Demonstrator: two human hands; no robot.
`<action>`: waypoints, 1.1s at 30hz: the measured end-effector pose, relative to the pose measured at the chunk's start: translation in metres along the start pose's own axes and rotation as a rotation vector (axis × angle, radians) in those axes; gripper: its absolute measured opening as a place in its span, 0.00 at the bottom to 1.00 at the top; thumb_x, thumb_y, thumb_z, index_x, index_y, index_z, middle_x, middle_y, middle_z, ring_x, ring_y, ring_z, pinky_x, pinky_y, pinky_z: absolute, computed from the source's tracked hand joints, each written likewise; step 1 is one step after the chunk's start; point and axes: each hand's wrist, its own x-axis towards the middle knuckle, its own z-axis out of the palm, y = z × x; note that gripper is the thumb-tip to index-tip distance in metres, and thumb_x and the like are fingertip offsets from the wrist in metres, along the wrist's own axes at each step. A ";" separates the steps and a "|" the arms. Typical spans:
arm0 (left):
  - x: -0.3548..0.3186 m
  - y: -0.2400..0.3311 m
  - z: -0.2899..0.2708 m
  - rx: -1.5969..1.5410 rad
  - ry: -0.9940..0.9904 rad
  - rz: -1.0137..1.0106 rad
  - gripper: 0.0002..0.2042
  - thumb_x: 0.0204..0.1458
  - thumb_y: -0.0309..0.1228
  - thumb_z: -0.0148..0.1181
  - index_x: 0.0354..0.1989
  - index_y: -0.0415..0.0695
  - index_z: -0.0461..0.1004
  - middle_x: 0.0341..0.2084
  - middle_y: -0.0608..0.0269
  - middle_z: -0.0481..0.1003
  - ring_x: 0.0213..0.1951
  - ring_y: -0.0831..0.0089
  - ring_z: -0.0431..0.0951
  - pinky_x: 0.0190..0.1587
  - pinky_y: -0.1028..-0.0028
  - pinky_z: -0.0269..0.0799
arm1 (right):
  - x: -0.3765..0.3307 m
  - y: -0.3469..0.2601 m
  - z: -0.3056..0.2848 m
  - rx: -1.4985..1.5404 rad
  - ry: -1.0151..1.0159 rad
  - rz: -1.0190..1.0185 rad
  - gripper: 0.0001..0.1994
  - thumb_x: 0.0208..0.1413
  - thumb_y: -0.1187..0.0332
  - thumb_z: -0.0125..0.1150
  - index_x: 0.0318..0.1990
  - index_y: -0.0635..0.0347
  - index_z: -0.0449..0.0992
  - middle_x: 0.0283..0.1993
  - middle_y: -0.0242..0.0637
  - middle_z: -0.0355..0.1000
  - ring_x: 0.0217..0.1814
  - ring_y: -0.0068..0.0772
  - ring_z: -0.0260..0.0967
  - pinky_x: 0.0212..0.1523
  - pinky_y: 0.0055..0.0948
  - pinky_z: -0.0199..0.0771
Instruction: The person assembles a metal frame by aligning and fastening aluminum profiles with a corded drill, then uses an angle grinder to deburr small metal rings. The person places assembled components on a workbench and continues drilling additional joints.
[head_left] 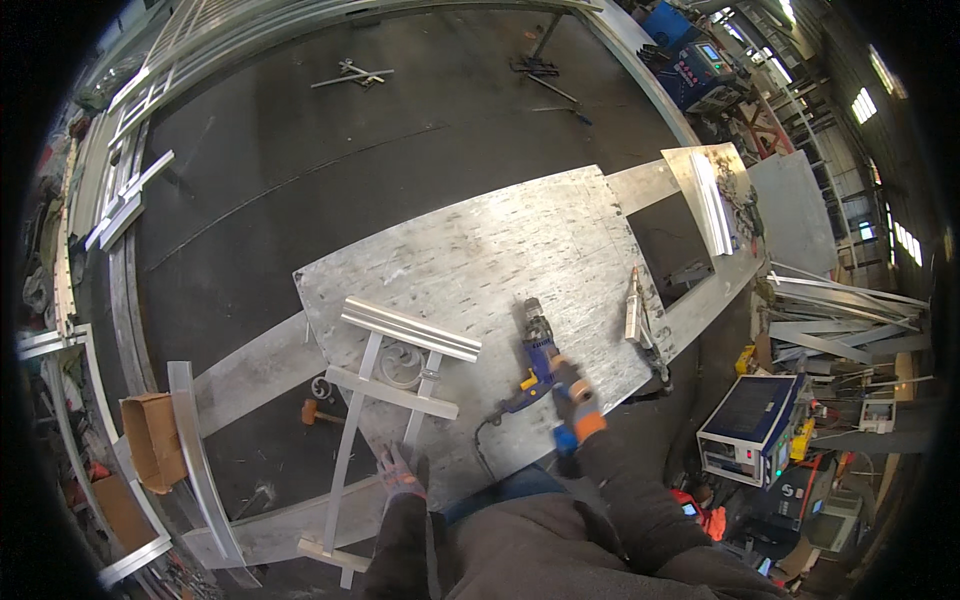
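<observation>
A blue corded drill (540,360) lies on its side on the scuffed metal sheet (480,240), chuck pointing away from me. My right hand (577,388), in a dark glove with an orange cuff, is at the drill's rear end. Its fingers are blurred, so I cannot make out whether they grip it. To the left, my left hand (401,474), in a grey glove, has its fingers apart and holds nothing visible. It is beside the lower part of an aluminium frame (393,392) with long side bars and crosspieces. A coiled ring (401,365) shows between its bars.
A clamp-like tool (634,305) lies at the sheet's right edge. Left of the frame are a mallet (318,412) and an open cardboard box (152,442). A blue-and-white machine (750,428) stands at right, below stacked metal profiles (840,315). The drill's cord (480,445) trails toward me.
</observation>
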 end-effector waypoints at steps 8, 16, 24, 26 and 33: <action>0.016 -0.010 0.033 -0.235 -0.059 -0.185 0.40 0.53 0.47 0.63 0.74 0.56 0.51 0.65 0.47 0.63 0.65 0.46 0.65 0.63 0.55 0.67 | 0.117 0.141 -0.066 0.024 0.130 0.732 0.29 0.53 0.56 0.67 0.58 0.65 0.71 0.48 0.50 0.77 0.47 0.45 0.75 0.48 0.36 0.73; -0.073 0.014 -0.078 -0.301 0.295 -0.140 0.24 0.54 0.44 0.61 0.56 0.45 0.69 0.51 0.43 0.73 0.54 0.46 0.73 0.53 0.53 0.70 | 0.146 0.111 -0.087 0.092 0.153 0.552 0.27 0.60 0.55 0.61 0.59 0.66 0.70 0.51 0.50 0.76 0.51 0.44 0.74 0.52 0.36 0.73; -0.127 -0.030 -0.198 -0.437 0.371 -0.124 0.16 0.55 0.47 0.62 0.35 0.45 0.73 0.24 0.53 0.78 0.31 0.50 0.80 0.33 0.57 0.73 | 0.054 0.080 -0.058 0.454 0.061 0.168 0.17 0.68 0.65 0.45 0.57 0.63 0.71 0.47 0.47 0.77 0.48 0.38 0.75 0.50 0.36 0.74; -0.117 -0.045 -0.194 -0.650 0.269 -0.120 0.15 0.58 0.46 0.60 0.31 0.47 0.72 0.19 0.60 0.74 0.23 0.62 0.75 0.25 0.63 0.68 | 0.019 0.074 -0.027 1.036 0.106 0.303 0.15 0.62 0.59 0.57 0.47 0.61 0.78 0.36 0.39 0.79 0.36 0.30 0.76 0.42 0.32 0.76; -0.062 -0.070 -0.137 -1.208 -0.129 -0.256 0.15 0.61 0.49 0.57 0.34 0.50 0.76 0.15 0.71 0.67 0.14 0.78 0.66 0.15 0.74 0.60 | -0.188 0.165 0.073 1.103 0.190 0.831 0.11 0.65 0.65 0.52 0.41 0.64 0.77 0.43 0.46 0.75 0.38 0.39 0.73 0.40 0.42 0.75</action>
